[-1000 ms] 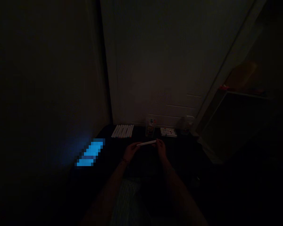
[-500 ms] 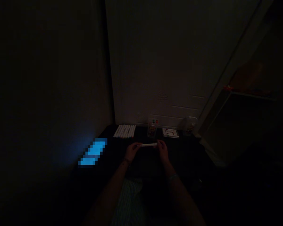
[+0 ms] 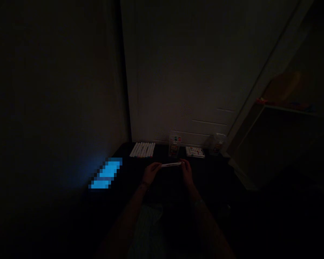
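The room is very dark. Over a black table (image 3: 221, 176) my two hands hold one white marker (image 3: 171, 165) level between them. My left hand (image 3: 150, 172) pinches its left end and my right hand (image 3: 187, 169) pinches its right end. Behind them, a row of several white markers (image 3: 142, 149) lies side by side near the table's far edge.
A small clear jar (image 3: 174, 146) stands behind the held marker, a flat printed box (image 3: 195, 152) lies to its right, and another small container (image 3: 216, 142) beyond that. A glowing blue screen (image 3: 106, 173) lies at the left. A pale wall rises behind, and dark furniture stands at the right.
Both hands kept hold of the marker. My right hand slid a little outward along it, so more of the white barrel shows between the hands. The view shifted slightly.
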Motion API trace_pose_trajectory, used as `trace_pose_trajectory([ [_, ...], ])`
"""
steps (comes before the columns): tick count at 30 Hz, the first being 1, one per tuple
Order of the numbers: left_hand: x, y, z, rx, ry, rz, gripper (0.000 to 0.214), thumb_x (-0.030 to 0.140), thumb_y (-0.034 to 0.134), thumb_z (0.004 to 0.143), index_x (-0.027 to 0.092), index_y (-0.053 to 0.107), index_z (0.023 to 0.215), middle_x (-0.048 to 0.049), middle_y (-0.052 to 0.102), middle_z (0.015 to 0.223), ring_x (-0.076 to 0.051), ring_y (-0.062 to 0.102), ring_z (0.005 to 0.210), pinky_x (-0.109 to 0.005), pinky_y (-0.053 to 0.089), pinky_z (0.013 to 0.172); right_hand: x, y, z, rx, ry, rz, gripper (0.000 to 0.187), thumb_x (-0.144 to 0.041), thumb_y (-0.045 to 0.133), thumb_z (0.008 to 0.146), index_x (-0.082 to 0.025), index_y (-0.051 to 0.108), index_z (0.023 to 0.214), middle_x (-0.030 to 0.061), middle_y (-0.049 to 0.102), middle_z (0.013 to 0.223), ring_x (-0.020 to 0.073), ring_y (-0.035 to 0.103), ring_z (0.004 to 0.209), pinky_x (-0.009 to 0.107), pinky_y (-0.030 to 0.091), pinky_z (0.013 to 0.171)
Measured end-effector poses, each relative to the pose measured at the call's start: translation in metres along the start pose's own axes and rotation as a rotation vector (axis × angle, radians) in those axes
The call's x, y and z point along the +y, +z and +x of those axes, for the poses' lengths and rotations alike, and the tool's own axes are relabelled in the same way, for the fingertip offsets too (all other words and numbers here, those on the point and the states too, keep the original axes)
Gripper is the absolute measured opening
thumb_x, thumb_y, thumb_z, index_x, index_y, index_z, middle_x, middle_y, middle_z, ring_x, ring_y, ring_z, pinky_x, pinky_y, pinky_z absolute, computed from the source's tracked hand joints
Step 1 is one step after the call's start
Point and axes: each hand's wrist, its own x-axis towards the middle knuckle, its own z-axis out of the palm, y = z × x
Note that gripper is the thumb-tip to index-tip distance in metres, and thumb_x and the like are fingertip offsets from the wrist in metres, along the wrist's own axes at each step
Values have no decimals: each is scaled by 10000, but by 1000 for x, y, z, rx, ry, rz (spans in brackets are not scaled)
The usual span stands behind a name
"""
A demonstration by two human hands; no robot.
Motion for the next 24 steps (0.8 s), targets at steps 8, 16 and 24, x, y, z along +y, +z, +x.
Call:
trace_pose_trajectory([
  [8,4,9,-8,-111,117,203,293,395,589,668,205,641,884,-40,664,894,-192,598,861,-343,449,817,-17,18,2,7,-8,95,449,-415,452,791,-177,424,1171,62,611,951,162,575,859,298,452,756],
  [16,-1,13,-10,-142,219,429,284,297,583,684,227,626,956,-37,636,991,-191,578,900,-337,436,827,-66,40,-11,-297,-373,-247,265,-336,473,807,-256,594,1029,35,599,1037,176,524,980,330,393,889],
  [24,-7,11,-9,-99,212,602,260,198,611,645,225,640,902,-37,618,867,-177,563,823,-321,429,784,-41,41,-41,-391,-409,-320,306,-327,419,831,-265,549,1101,25,596,1066,192,551,982,341,422,874],
])
